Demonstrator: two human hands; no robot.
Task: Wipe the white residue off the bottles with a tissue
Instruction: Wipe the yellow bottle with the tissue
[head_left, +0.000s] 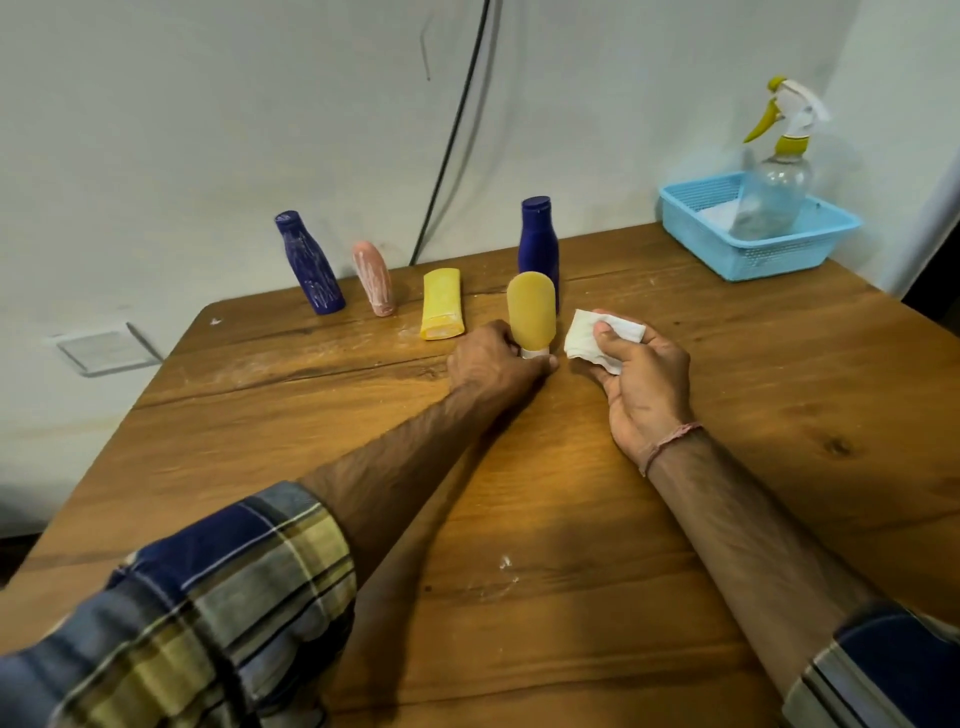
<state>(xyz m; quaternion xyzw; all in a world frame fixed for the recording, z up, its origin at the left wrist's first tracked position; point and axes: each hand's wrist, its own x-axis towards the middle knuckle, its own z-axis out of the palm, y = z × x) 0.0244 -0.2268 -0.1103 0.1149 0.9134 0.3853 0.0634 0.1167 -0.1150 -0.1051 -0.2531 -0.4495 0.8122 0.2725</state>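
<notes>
An amber tube bottle (531, 309) stands upside down on its white cap near the table's middle. My left hand (493, 361) grips it at the cap. Just to its right, my right hand (641, 374) holds a crumpled white tissue (597, 335), thumb pressed on top. Behind the amber bottle stands a clean-looking dark blue bottle (538, 241). Further left along the wall side are a yellow tube (441, 304), a pink bottle (374, 278) and a second blue bottle (310, 262), all streaked with white residue.
A light blue plastic basket (753, 249) sits at the table's far right corner with a clear spray bottle (776, 192) in it. The wooden table (519, 519) carries white smears. A black cable (452, 135) hangs down the wall behind.
</notes>
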